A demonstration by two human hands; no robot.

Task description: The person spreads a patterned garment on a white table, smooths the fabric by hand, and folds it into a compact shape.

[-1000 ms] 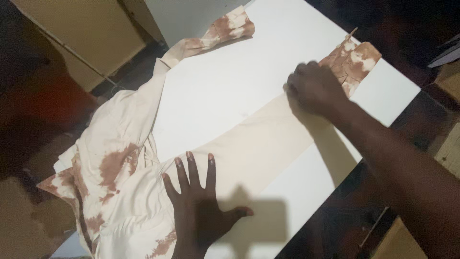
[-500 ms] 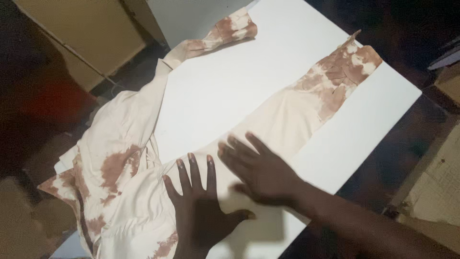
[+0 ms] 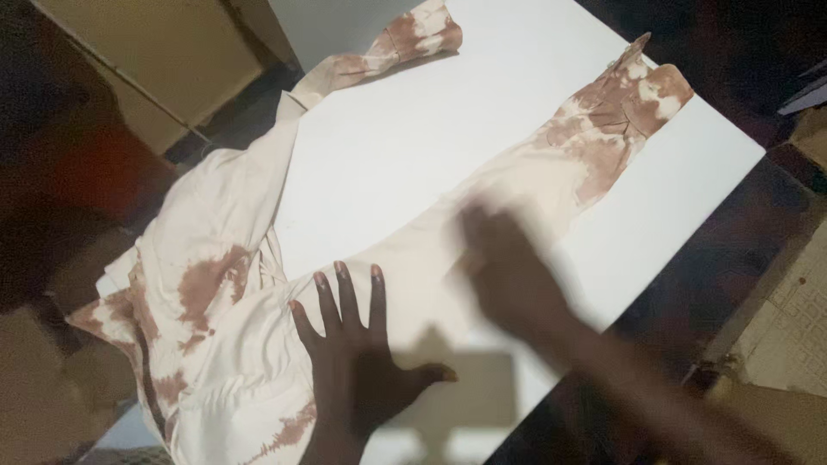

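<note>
Head view: cream, brown-blotched garment [image 3: 233, 293] flat under both hands.

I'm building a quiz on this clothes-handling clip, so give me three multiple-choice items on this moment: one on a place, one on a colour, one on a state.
1. Where does the left hand rest?
A. On the cream garment, flat
B. On the cardboard box
C. In the air above the floor

2. What colour are the blotches on the garment's sleeve end?
A. Blue
B. Reddish brown
C. Green

3. How does the right hand appear?
A. Sharp, gripping the cuff
B. Out of view
C. Blurred, over the stretched sleeve on the white table

Answers:
1. A, its fingers lie spread on the cloth near the table's close edge.
2. B, the cuffs and body show rust-brown patches on cream.
3. C, the hand is smeared across the sleeve's middle, fingers not closed on anything.
</note>
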